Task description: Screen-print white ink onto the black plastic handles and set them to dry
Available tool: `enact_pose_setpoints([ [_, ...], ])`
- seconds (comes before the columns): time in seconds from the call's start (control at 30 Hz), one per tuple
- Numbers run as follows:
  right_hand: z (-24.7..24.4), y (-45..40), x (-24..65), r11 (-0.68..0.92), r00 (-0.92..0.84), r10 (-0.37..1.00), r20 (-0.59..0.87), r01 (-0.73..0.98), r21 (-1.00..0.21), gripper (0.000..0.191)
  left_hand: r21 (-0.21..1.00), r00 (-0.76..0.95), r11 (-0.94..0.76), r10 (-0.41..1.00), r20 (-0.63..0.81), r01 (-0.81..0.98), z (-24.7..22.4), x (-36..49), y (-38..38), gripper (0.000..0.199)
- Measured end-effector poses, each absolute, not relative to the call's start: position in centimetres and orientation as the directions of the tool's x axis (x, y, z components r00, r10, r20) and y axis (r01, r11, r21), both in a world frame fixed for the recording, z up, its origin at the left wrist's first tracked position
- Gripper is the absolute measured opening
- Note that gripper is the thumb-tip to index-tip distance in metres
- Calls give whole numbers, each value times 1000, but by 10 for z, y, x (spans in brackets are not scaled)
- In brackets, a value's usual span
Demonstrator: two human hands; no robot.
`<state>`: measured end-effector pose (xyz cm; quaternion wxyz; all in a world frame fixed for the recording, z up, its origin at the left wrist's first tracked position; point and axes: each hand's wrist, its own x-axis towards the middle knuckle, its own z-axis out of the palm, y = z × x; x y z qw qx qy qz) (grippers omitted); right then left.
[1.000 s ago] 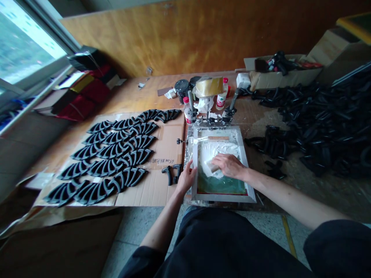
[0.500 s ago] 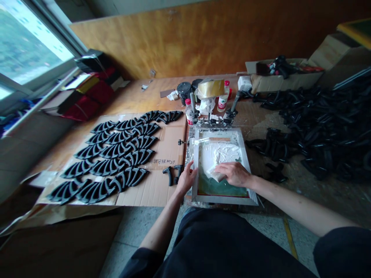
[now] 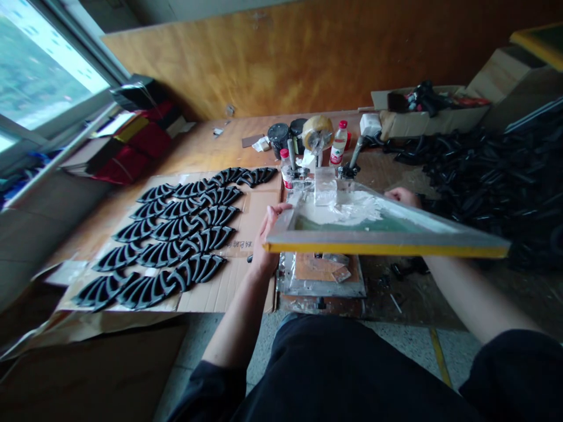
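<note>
While the left hand (image 3: 267,239) holds it, the frame (image 3: 387,241) stands tilted.

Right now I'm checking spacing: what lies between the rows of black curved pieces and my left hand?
In the head view, a cardboard sheet with handwriting lies between the black curved pieces and your left hand; a small black tip shows close by.

- The top (image 3: 347,375) was dark, near black, and looked plain, with soft folds across the front.
- The left sleeve (image 3: 213,381) matched it, creased and loose, and ended near the elbow.
- The right sleeve (image 3: 510,366) was equally dark, wide and rounded at its edge.
- Below the sleeves, the left forearm (image 3: 240,319) and right forearm (image 3: 468,296) were bare.
- The left hand (image 3: 268,240) was bare.
- The right hand (image 3: 403,197), partly hidden, looked bare too.
</note>
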<state>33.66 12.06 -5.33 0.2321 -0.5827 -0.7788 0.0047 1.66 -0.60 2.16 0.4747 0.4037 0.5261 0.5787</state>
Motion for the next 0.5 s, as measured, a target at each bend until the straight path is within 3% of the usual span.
enact_pose_setpoints([
  [0.07,-82,95,325,416,-355,898,260,878,-236,43,977,-211,-86,976,44,-194,35,24,10,48],
  [0.17,-116,51,283,479,-458,878,141,828,-291,22,942,-251,-126,967,47,-310,29,38,14,47],
  [0.23,-121,28,254,420,-440,898,9,851,-315,17,920,-216,38,967,-132,-390,6,51,-1,47],
  [0.3,-113,10,231,295,-346,933,-97,892,-343,17,813,-7,399,896,-443,-424,-26,66,-24,47],
  [0.33,-107,2,222,264,-325,940,-108,889,-373,17,719,117,562,814,-569,-410,-41,73,-36,48],
  [0.4,-94,-10,211,347,-410,911,-40,817,-461,15,601,217,679,719,-660,-421,-67,81,-57,45],
  [0.5,-91,-8,232,552,-598,792,120,618,-561,12,646,96,627,746,-659,-435,-89,62,-72,40],
])
